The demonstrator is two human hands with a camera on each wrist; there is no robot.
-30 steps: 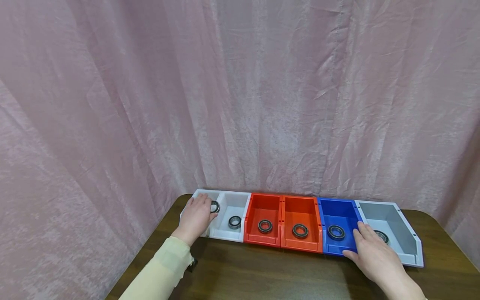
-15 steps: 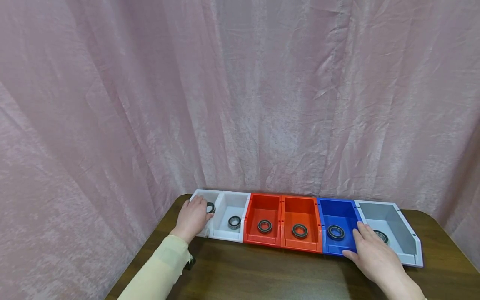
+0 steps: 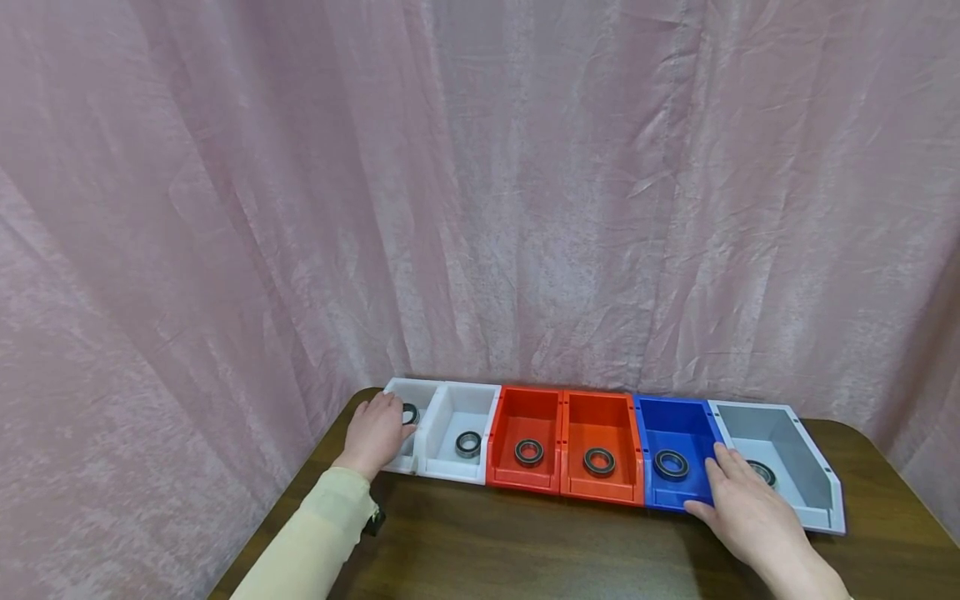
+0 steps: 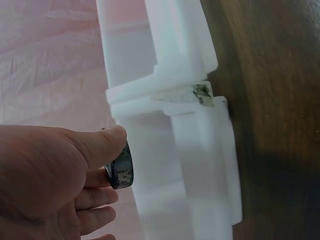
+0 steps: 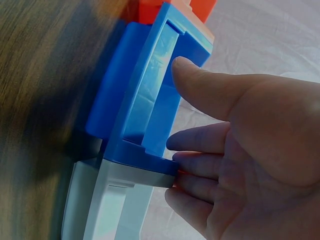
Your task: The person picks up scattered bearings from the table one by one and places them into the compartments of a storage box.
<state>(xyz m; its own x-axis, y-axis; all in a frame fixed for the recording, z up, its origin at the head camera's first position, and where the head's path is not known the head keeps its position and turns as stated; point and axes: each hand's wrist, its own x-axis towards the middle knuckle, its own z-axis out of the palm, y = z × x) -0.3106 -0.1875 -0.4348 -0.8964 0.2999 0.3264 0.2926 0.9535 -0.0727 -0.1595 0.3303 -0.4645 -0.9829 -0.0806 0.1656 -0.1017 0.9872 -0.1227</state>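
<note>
My left hand [image 3: 375, 433] pinches a ball bearing [image 4: 123, 172] between thumb and fingers. In the head view it is over the leftmost white bin [image 3: 412, 390]; the left wrist view shows the bearing close above the bin's rim. My right hand [image 3: 753, 508] has its fingers extended where the blue bin [image 3: 675, 417] meets the grey bin [image 3: 813, 467]. Its fingertips are right at their shared rim, and the thumb lies near the blue bin's front. Another bearing [image 3: 671, 477] lies in the blue bin. The grey bin's bearing [image 3: 771, 475] is partly hidden behind my right hand.
Between the hands stand a second white bin [image 3: 471, 400], a red bin [image 3: 531, 408] and an orange-red bin [image 3: 600, 412], each with one bearing inside. The bins form a row on a brown wooden table [image 3: 525, 542]. A pink curtain [image 3: 525, 208] hangs behind.
My left hand has moved left with the bearing, from near the divider between the white bins to farther over the leftmost one. The right hand has stayed in place.
</note>
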